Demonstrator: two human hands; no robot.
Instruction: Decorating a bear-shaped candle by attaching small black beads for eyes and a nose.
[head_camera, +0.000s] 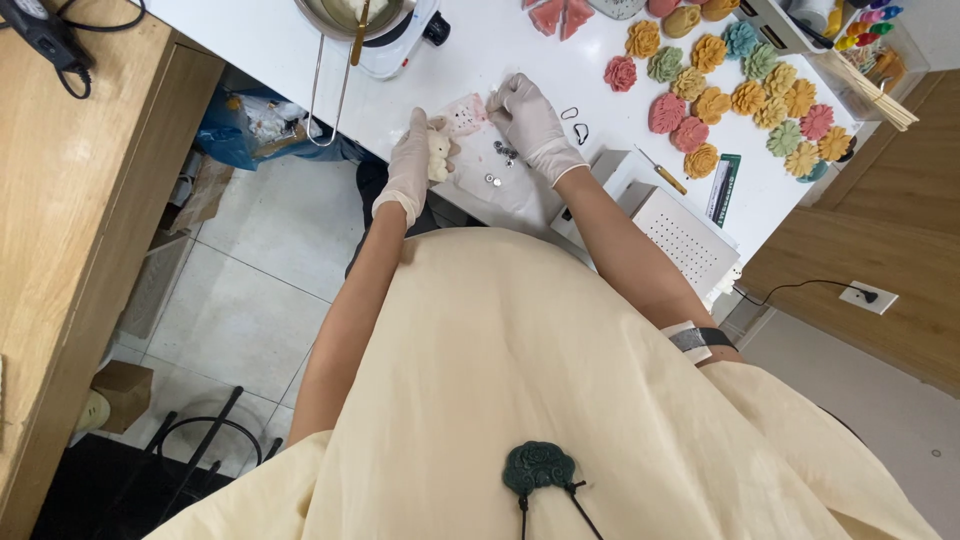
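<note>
two gloved hands: left hand (410, 165) fingers around cream figurine (438, 152), right hand (530, 120) fingers pinched.

White worktable (500, 40), pale tiled floor (240, 300), wooden cabinet (60, 200) at one side, wall socket (868, 297) on wood panelling (900, 230)

Bright, even indoor light falls on the white desk (520, 50), which glares almost blank around the flowers (735, 95). Shadows beside the flowers are short and soft. Below the desk the floor (240, 300) is dimmer. Focus is fairly sharp; edges bend from wide-angle distortion.
</note>
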